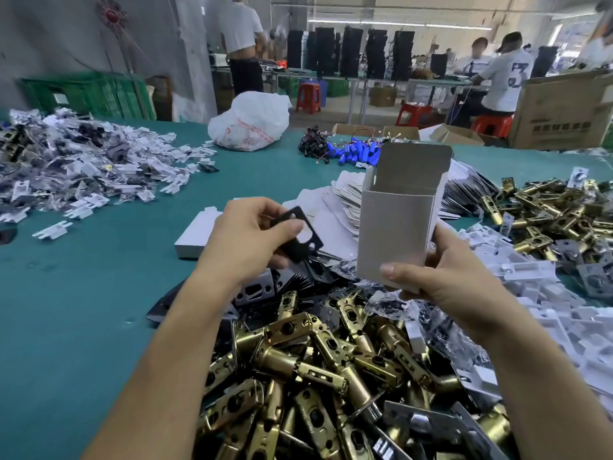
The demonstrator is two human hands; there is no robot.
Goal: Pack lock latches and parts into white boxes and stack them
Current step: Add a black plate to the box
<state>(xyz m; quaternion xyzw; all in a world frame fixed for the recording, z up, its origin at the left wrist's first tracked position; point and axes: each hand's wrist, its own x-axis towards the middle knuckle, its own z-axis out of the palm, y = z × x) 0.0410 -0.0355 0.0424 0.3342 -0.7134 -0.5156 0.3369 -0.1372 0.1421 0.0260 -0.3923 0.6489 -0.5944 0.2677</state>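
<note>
I've got the black strike plate (300, 235) pinched in my left hand (247, 237), the upright white box (398, 227) gripped in my right hand (444, 273), its open mouth up-right of the plate.

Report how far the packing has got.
Done: one closed white box lies on the table. In hand: the right hand holds an open box; the left hand pinches a black plate beside it. Left: the brass latch pile and flat cartons are unpacked.
</note>
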